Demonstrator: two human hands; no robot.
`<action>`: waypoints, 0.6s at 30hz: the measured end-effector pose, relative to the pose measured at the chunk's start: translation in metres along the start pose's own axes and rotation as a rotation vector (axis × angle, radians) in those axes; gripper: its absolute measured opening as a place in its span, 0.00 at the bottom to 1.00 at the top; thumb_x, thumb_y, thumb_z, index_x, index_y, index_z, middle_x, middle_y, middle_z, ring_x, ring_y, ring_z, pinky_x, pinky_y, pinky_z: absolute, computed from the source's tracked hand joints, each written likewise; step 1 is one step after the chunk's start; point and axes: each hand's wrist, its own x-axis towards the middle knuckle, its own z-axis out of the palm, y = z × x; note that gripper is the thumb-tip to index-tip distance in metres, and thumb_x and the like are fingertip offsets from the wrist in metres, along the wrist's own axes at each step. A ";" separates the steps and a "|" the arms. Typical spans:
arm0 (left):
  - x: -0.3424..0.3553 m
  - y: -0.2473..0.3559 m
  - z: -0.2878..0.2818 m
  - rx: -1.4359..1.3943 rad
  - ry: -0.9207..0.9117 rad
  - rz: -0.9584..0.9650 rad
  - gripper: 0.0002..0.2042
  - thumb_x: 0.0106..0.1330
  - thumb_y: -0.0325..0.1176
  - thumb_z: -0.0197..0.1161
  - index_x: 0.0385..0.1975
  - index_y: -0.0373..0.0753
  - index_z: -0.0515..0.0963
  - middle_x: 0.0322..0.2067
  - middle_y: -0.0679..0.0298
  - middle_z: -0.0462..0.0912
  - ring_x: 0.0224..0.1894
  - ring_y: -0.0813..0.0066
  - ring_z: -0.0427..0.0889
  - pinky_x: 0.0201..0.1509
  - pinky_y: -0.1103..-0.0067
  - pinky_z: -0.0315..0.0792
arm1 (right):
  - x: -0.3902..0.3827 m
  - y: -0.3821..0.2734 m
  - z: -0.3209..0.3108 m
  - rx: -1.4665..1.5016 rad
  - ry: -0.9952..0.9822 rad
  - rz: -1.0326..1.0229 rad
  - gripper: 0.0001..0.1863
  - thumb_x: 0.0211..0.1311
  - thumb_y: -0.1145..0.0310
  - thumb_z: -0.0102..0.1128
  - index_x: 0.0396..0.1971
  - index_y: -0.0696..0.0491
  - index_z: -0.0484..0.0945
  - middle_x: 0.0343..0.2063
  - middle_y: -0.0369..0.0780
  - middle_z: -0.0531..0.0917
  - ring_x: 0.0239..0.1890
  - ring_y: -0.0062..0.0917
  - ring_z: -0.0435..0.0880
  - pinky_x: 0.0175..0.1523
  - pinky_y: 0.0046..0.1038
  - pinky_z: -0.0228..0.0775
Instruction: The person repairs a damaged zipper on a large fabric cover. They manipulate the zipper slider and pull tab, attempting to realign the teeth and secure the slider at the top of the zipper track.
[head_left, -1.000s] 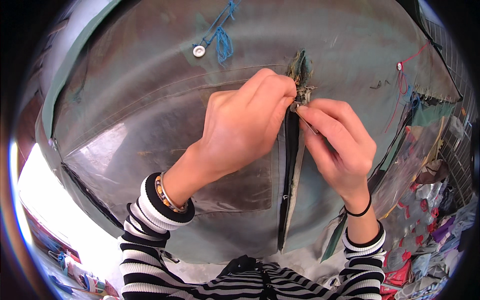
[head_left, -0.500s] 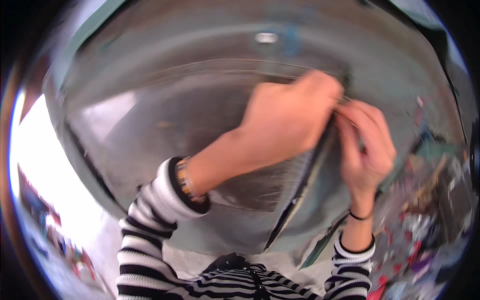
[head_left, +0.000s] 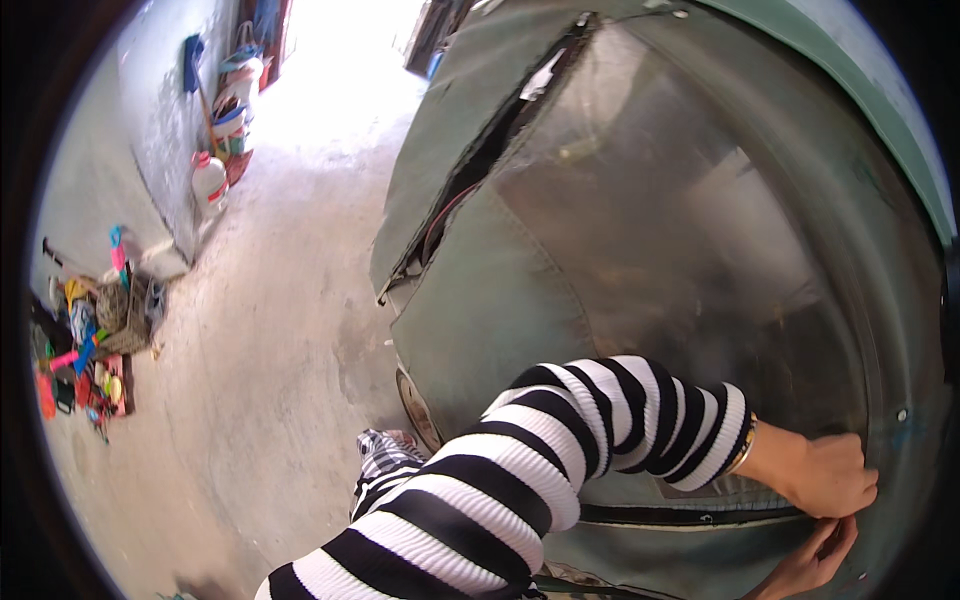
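Observation:
A green canvas cover (head_left: pixel 480 290) with a cloudy clear plastic window (head_left: pixel 690 240) fills the right side of the view. A long dark strip with a pale edge (head_left: pixel 690 516), like a zipper or fastening band, runs below the window to my hands. My left hand (head_left: pixel 825 476) is closed in a pinch at the strip's right end, its arm stretched across the cover. Just below, almost touching it, my right hand (head_left: pixel 815 562) has its fingers pressed together. Whatever sits between the fingers of either hand is hidden.
Along the cover's left side is a long open slit (head_left: pixel 480 165). A concrete floor (head_left: pixel 270 350) lies to the left. By the wall stand a plastic jug (head_left: pixel 209 182), a bucket (head_left: pixel 230 122) and a basket (head_left: pixel 125 315) beside a pile of colourful toys (head_left: pixel 90 385).
The view has swung left, showing floor and wall, so both hands now appear at the lower right. They stay close together at the strip's end, still closed.

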 end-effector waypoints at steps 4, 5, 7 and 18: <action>0.002 0.001 0.003 0.010 -0.003 -0.050 0.14 0.55 0.40 0.60 0.28 0.33 0.77 0.25 0.59 0.81 0.24 0.61 0.83 0.23 0.67 0.73 | 0.005 -0.012 0.001 0.021 -0.004 0.041 0.14 0.66 0.69 0.62 0.43 0.65 0.78 0.34 0.46 0.84 0.32 0.29 0.83 0.39 0.28 0.79; 0.003 0.002 0.006 -0.004 0.001 -0.054 0.14 0.55 0.40 0.60 0.28 0.33 0.77 0.25 0.59 0.81 0.24 0.62 0.83 0.23 0.67 0.73 | 0.005 -0.013 0.001 0.008 -0.016 0.026 0.13 0.66 0.69 0.61 0.44 0.64 0.78 0.34 0.47 0.84 0.31 0.29 0.83 0.38 0.28 0.79; 0.003 0.003 0.004 -0.036 0.003 -0.069 0.13 0.56 0.40 0.59 0.29 0.33 0.77 0.26 0.60 0.81 0.24 0.62 0.83 0.23 0.68 0.72 | 0.005 -0.017 0.001 0.024 -0.031 0.003 0.13 0.68 0.69 0.59 0.43 0.64 0.77 0.31 0.45 0.82 0.27 0.28 0.81 0.33 0.27 0.77; 0.017 0.000 0.015 -0.079 -0.057 -0.095 0.14 0.59 0.40 0.58 0.35 0.37 0.80 0.35 0.59 0.83 0.34 0.60 0.85 0.32 0.67 0.75 | 0.015 -0.031 0.005 0.049 0.004 -0.128 0.11 0.69 0.68 0.58 0.41 0.62 0.78 0.25 0.42 0.80 0.23 0.25 0.78 0.26 0.26 0.73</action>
